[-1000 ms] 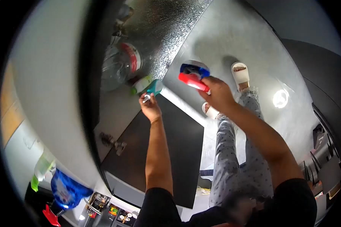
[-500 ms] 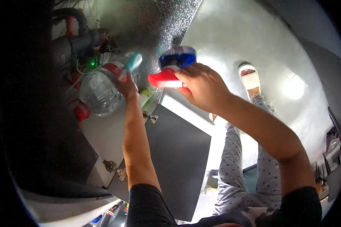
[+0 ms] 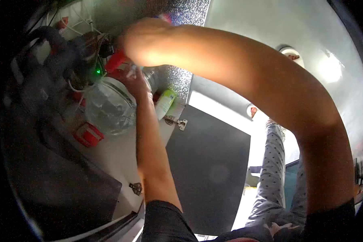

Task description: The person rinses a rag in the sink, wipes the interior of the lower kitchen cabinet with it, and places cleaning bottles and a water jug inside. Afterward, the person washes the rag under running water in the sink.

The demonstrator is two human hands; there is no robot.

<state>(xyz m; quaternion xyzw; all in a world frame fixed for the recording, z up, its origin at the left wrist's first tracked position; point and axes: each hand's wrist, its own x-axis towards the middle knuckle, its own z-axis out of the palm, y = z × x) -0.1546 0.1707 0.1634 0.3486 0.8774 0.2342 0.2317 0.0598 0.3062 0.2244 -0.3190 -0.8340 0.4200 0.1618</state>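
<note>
My right hand (image 3: 146, 42) is curled round a bottle with a red top (image 3: 116, 60); most of its body is hidden behind the hand. Just below it, my left hand (image 3: 138, 84) has its fingers bent beside a large clear plastic bottle (image 3: 111, 107). What those fingers hold is blurred and partly hidden. The clear bottle lies inside the cabinet, its red part (image 3: 88, 135) toward the near side. A small green-and-white container (image 3: 164, 104) stands right of my left wrist.
A dark cabinet door (image 3: 209, 169) hangs open on metal hinges (image 3: 182, 124). Dark pipes (image 3: 48, 44), thin cables and a green light (image 3: 98, 71) lie at the upper left. Sandalled feet (image 3: 291, 54) are on the pale floor at right.
My right hand has swung left into the cabinet with the red-topped bottle, its arm now crossing the view. The teal-ended thing in my left hand no longer shows. The view has shifted.
</note>
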